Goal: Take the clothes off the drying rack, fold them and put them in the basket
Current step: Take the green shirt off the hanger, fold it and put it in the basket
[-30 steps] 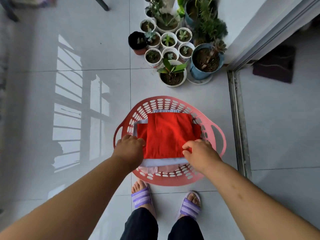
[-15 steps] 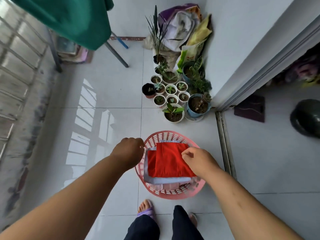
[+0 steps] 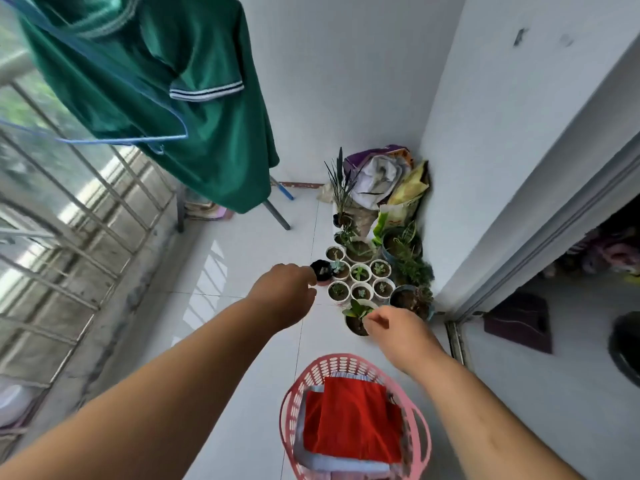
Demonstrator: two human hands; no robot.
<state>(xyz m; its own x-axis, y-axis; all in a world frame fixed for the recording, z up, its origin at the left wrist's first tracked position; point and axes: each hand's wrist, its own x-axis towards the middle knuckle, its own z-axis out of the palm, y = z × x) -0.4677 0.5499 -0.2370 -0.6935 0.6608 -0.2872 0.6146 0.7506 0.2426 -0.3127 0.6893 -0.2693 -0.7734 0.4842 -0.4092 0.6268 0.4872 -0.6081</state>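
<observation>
In the basket [image 3: 353,362] — red cloth [image 3: 353,420] lies flat.

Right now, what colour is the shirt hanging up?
Dark green, with white stripes on the sleeve cuff: the shirt, seen in the head view.

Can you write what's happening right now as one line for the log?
left hand: empty, raised | right hand: empty, raised | red cloth: folded in pink basket | green shirt: hanging on hanger
</observation>
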